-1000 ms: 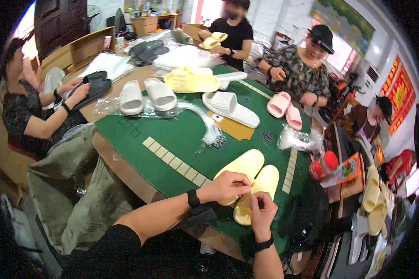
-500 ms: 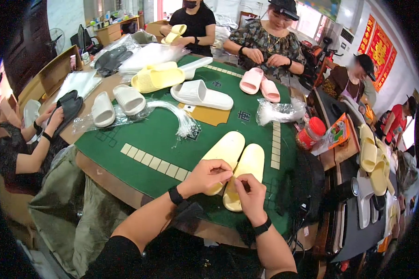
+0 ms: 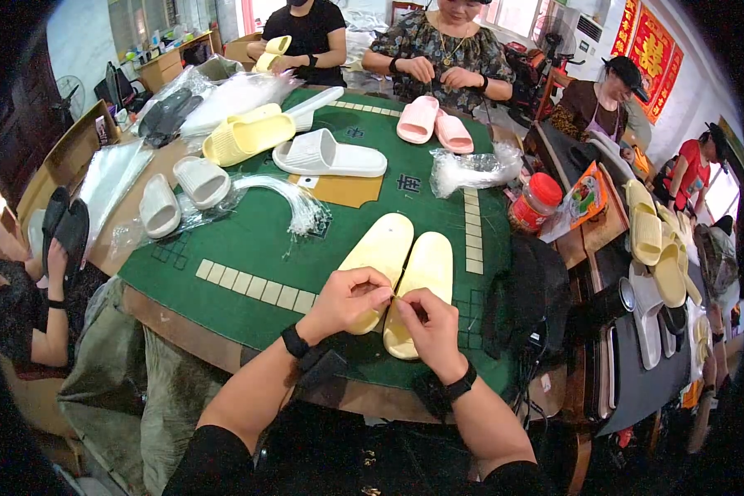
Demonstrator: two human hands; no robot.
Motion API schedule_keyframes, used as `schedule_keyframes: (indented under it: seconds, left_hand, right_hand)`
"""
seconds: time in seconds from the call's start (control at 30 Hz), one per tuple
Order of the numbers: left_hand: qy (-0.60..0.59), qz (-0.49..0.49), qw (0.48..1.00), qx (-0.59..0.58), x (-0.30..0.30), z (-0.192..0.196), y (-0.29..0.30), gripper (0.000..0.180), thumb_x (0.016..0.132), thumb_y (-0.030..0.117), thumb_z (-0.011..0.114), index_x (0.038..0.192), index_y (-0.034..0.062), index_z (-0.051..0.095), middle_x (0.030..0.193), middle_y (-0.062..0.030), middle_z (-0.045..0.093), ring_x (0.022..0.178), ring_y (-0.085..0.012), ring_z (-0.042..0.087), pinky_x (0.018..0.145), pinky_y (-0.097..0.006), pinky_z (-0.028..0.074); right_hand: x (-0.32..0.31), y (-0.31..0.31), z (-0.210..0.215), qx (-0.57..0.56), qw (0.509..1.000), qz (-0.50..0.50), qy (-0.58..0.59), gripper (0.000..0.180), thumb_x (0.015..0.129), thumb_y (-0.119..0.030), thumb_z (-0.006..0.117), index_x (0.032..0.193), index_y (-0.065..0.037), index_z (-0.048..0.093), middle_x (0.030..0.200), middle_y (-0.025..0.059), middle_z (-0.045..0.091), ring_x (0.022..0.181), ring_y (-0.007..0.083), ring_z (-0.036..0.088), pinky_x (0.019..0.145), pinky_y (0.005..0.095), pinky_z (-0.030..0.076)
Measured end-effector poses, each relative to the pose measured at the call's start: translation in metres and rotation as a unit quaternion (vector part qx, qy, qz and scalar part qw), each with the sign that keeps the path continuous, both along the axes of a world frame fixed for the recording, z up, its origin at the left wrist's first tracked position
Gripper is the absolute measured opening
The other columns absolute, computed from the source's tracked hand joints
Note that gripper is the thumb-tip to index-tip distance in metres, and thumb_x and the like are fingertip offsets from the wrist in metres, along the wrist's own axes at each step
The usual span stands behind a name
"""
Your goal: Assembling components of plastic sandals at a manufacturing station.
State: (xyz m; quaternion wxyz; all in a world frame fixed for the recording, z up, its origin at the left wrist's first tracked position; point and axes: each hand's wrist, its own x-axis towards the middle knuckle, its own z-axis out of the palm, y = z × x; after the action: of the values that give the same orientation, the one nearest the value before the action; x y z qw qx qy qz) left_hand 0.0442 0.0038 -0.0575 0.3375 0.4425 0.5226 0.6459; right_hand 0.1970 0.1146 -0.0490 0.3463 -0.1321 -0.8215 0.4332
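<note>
My hands: left hand point(image 3: 349, 299) and right hand point(image 3: 428, 324) both pinched shut at the near ends of the yellow slippers point(image 3: 405, 269), fingertips meeting between the pair. Can't tell what they pinch. Slippers lie side by side, soles up, on the green desk point(image 3: 248, 240), just right of the tile row point(image 3: 256, 287).

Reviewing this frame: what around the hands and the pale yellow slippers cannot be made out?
Head view only:
- What the left hand and right hand pinch together: too small, covered by fingertips.
- Heel ends of the pale yellow slippers: hidden under both hands.
- The slippers' upper sides: they lie soles up on the green table mat.
- Bundle of clear plastic ties: individual strands too fine.
</note>
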Motion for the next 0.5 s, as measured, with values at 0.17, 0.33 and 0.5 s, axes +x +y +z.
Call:
schedule_keyframes:
  seconds: [0.17, 0.33, 0.5]
  left_hand:
    - [-0.029, 0.016, 0.999, 0.002, 0.001, 0.002, 0.003, 0.014, 0.093, 0.009, 0.062, 0.098, -0.0038, 0.063, 0.086, -0.0036, 0.064, 0.078, -0.0082, 0.059, 0.071, -0.023, 0.049]
    - [0.026, 0.007, 0.999, -0.018, 0.003, 0.014, -0.002, 0.014, 0.093, 0.008, 0.062, 0.097, -0.0047, 0.063, 0.088, -0.0046, 0.064, 0.078, -0.0086, 0.059, 0.072, -0.024, 0.049]
    - [0.079, 0.009, 0.996, -0.041, -0.001, 0.006, 0.0, 0.013, 0.091, 0.009, 0.065, 0.094, -0.0039, 0.064, 0.085, -0.0049, 0.066, 0.077, -0.0085, 0.06, 0.07, -0.023, 0.05]
  right_hand:
    - [0.001, 0.001, 0.001, 0.0, 1.0, -0.006, 0.004, 0.007, 0.085, -0.004, 0.069, 0.087, -0.001, 0.063, 0.074, 0.0104, 0.063, 0.061, 0.0189, 0.06, 0.057, 0.0295, 0.048]
    - [-0.001, -0.003, 0.004, -0.009, 1.0, -0.003, -0.003, 0.009, 0.086, -0.01, 0.067, 0.091, -0.003, 0.066, 0.078, 0.013, 0.064, 0.067, 0.0255, 0.063, 0.062, 0.0337, 0.05]
    - [-0.004, 0.002, -0.01, 0.025, 1.0, 0.003, 0.005, 0.01, 0.086, -0.009, 0.068, 0.09, 0.0, 0.066, 0.077, 0.0123, 0.063, 0.064, 0.023, 0.06, 0.059, 0.0316, 0.048]
